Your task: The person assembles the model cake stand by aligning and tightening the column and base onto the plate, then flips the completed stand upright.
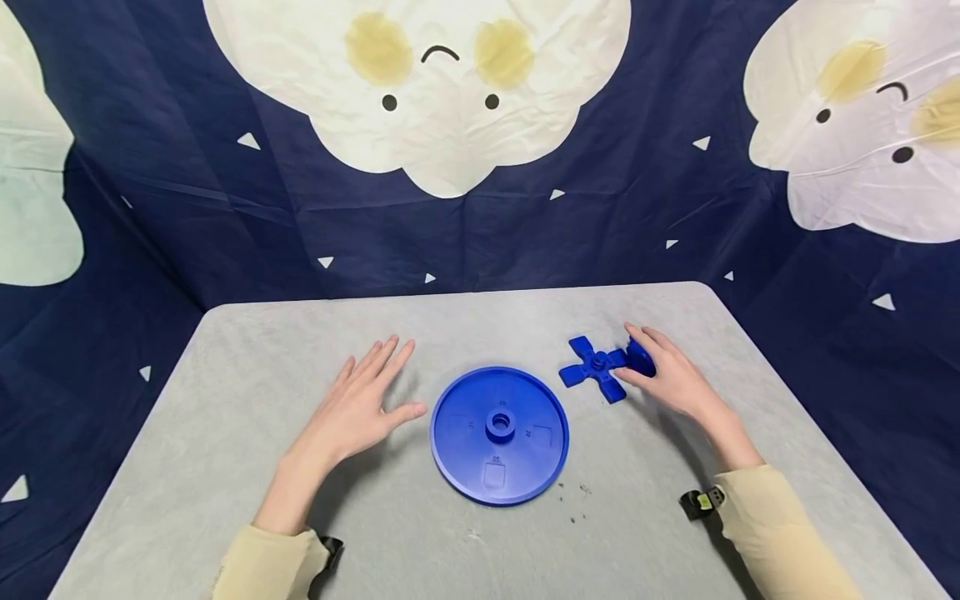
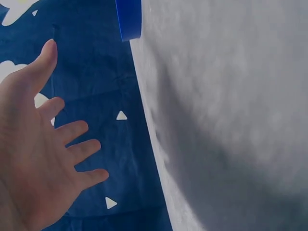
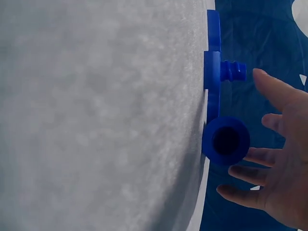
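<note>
A round blue tray-like disc point(image 1: 468, 454) with a raised rim and a hollow centre hub lies on the table. To its left, my left hand point(image 1: 360, 417) hovers with fingers spread, holding nothing; its palm shows in the left wrist view. A blue cross-shaped piece point(image 1: 588, 370) with a ridged upright peg lies at the disc's upper right. Beside that cross, partly hidden by my fingers, is a blue hollow cylindrical piece point(image 1: 640, 358). My right hand point(image 1: 671, 375) is over this cylinder, thumb and fingers apart. In the right wrist view, fingertips are close to the cylinder's round end point(image 3: 210, 140); contact is unclear.
The grey table point(image 1: 300, 333) has rounded far corners. Dark blue cloth point(image 1: 465, 242) with white clouds hangs behind and at the sides. Small dark specks point(image 1: 573, 498) lie near the disc's lower right. A black strap point(image 1: 693, 504) is at the right wrist.
</note>
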A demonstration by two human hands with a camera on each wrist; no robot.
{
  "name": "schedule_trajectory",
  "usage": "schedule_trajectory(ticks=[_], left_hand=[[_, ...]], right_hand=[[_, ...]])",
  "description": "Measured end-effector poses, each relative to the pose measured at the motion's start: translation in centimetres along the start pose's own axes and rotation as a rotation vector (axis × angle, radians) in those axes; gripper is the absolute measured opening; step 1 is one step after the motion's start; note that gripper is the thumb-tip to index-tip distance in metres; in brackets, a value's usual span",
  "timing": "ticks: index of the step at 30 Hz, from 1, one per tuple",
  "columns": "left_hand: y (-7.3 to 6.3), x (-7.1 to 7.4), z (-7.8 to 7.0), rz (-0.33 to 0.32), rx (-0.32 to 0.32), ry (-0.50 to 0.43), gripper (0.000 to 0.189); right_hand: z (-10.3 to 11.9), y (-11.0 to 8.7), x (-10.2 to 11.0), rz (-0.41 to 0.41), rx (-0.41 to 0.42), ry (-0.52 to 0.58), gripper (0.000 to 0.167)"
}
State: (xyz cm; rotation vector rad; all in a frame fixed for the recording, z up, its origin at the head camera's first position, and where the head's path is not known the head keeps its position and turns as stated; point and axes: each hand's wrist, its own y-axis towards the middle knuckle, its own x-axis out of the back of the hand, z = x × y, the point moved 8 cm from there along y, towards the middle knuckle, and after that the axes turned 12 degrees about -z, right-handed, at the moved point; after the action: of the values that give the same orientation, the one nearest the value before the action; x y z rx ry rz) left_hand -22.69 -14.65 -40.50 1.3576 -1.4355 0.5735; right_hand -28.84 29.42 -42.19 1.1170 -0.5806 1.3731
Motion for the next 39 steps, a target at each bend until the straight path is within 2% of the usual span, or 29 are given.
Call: schedule_trajectory(ticks=[9,20,24,32,39], left_hand=[[-0.7,-0.8,-0.9,0.003,0.002,-0.008,0.095],[-1.0,-1.5,-1.9,0.026,-0.008,-0.024,0.096],[-1.3,-2.0,-2.2,0.049,-0.01,-0.026,0.095],[-2.1,-3.0,-2.3,0.157,0.026,-0.039,0.094],[-2.6,-3.2,-3.0,0.224,0.056,-0.049,0.094]], right_hand=[[-0.8,-0.5,0.0,0.015,-0.043,-0.01,0.081],[-1.2,-0.6,0.2,-0.001,-0.047,-0.015,0.074],[-1.3,-0.6,0.2,0.004,-0.045,-0.027,0.073],[-1.5,-0.5,-0.2,0.019,-0.059,-0.03,0.072],[-1.4,-0.3,-0.2,0.024,-0.065,-0.029,0.074]])
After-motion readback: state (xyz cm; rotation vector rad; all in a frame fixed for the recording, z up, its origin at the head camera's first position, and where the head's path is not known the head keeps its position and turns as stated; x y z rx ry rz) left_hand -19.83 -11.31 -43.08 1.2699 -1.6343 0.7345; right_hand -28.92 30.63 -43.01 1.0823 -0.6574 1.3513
